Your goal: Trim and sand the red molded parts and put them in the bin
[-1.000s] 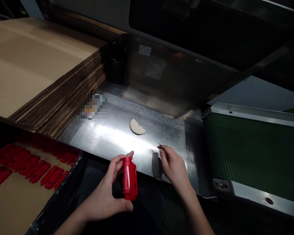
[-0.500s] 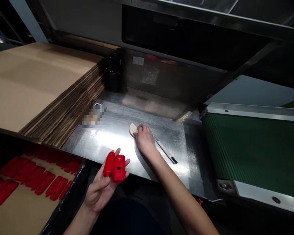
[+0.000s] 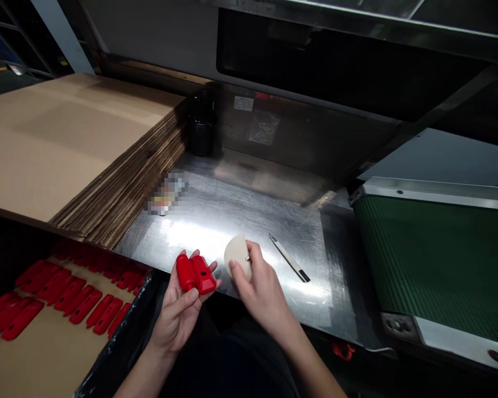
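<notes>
In my left hand (image 3: 180,312) lie two joined red plastic parts (image 3: 205,275), one rounded and one flatter with a dark round spot. The thumb presses on their lower end. My right hand (image 3: 261,282) pinches a flat off-white disc (image 3: 235,255) between thumb and fingers, raised just off the metal table (image 3: 207,193). Part of the disc is hidden by the fingers. To the right of that hand, a slim white-handled craft knife (image 3: 289,257) rests on the table, touched by neither hand.
Stacked cardboard sheets (image 3: 87,143) fill the left. Below them a lined box (image 3: 120,315) holds rows of red plastic parts (image 3: 81,304). A black container (image 3: 201,130) stands at the back. A green conveyor belt (image 3: 435,260) runs along the right.
My right hand has picked the off-white disc up from the table and brought it nearer to me, close to the red parts. The left hand has tilted the red parts slightly.
</notes>
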Available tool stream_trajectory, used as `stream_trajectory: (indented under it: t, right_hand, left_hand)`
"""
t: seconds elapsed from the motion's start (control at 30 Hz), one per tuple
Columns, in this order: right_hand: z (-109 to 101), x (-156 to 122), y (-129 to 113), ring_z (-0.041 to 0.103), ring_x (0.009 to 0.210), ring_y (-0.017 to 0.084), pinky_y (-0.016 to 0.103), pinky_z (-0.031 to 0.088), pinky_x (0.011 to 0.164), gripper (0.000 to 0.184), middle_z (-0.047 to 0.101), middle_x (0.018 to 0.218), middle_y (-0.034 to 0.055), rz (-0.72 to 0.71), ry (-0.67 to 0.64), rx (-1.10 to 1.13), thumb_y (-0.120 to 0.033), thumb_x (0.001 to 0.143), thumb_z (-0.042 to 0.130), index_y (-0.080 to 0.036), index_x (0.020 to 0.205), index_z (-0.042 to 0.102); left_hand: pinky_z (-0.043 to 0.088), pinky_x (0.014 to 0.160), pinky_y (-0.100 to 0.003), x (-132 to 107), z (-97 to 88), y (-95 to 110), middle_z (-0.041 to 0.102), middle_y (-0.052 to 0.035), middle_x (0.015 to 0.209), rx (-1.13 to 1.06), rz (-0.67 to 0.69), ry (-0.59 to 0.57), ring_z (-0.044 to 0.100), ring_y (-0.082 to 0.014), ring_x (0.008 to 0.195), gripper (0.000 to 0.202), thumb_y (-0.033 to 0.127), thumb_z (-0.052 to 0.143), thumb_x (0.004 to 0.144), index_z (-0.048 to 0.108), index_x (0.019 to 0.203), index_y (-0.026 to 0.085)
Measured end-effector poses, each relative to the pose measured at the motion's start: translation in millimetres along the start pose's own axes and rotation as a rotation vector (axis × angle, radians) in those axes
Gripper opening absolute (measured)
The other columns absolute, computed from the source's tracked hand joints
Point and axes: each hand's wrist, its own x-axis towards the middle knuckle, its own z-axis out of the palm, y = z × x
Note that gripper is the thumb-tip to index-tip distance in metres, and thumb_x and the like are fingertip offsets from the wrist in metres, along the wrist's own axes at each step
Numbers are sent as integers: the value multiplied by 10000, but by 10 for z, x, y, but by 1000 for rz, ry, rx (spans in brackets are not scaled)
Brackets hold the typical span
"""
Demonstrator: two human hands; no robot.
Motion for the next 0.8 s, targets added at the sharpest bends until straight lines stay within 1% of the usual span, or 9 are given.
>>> stream_trajectory:
  t: [0.03, 0.1, 0.17, 0.23, 0.37, 0.53, 0.63, 0.7, 0.8]
  right_hand:
    - [9, -105, -65, 769, 807, 227, 302, 544, 692, 256, 786, 1000, 24, -8, -43, 47, -364, 1076, 460, -253, 1307, 460]
    - [63, -241, -162, 751, 689, 249, 319, 493, 613, 243, 775, 867, 16, -14, -104, 60, -365, 1056, 448, -237, 1256, 498]
    - [148, -285, -207, 752, 646, 289, 343, 448, 582, 285, 772, 817, 38, -7, -103, -30, -350, 1041, 430, -204, 1272, 511]
    - [227, -277, -207, 771, 655, 316, 353, 436, 572, 315, 783, 828, 57, -24, -87, -99, -335, 1040, 408, -186, 1298, 511]
    - [287, -244, -172, 791, 680, 334, 365, 469, 567, 331, 798, 857, 76, -56, -87, -135, -330, 1051, 380, -175, 1306, 523]
    - [291, -235, -173, 800, 691, 337, 370, 516, 578, 336, 804, 849, 79, -43, -88, -146, -323, 1049, 396, -167, 1320, 519]
    - [307, -231, -190, 806, 701, 327, 362, 535, 592, 309, 801, 842, 72, -5, -54, -130, -320, 1050, 409, -171, 1299, 515]
    - [308, -229, -202, 805, 690, 322, 359, 540, 588, 307, 800, 837, 65, -13, -50, -118, -337, 1050, 417, -181, 1296, 517]
    - [287, -225, -213, 814, 721, 319, 360, 564, 615, 318, 801, 855, 66, -23, -47, -84, -348, 1050, 423, -188, 1309, 514]
  left_hand:
    - [362, 1276, -692, 9, 18, -2, 335, -34, 1777, 10, 0, 18, 414, -451, 1571, 699, 242, 858, 833, 576, 1452, 405]
    - [360, 1306, -594, 25, 49, -4, 358, -18, 1765, 62, 14, 34, 381, -383, 1601, 748, 215, 872, 827, 544, 1467, 418]
    - [362, 1315, -502, 38, 69, -9, 368, -5, 1759, 134, 47, 37, 356, -333, 1616, 800, 196, 901, 807, 520, 1473, 426]
    - [371, 1309, -456, 47, 81, -17, 375, -3, 1752, 176, 80, 46, 360, -317, 1611, 840, 208, 933, 779, 507, 1470, 425]
    - [378, 1301, -452, 39, 90, -33, 386, -9, 1739, 187, 95, 74, 382, -323, 1593, 870, 252, 962, 745, 500, 1463, 417]
    - [364, 1304, -474, 25, 85, -33, 499, -48, 1655, 164, 77, 85, 394, -326, 1586, 846, 274, 960, 747, 499, 1446, 400]
    - [364, 1304, -503, 23, 92, -22, 477, -43, 1674, 159, 80, 83, 424, -337, 1569, 832, 268, 955, 752, 506, 1438, 408]
    - [360, 1306, -514, 23, 100, -12, 487, -48, 1668, 158, 77, 92, 429, -342, 1567, 841, 278, 961, 744, 507, 1440, 407]
    - [375, 1300, -492, 25, 109, 1, 466, -32, 1688, 153, 84, 88, 409, -332, 1583, 845, 268, 960, 748, 511, 1447, 420]
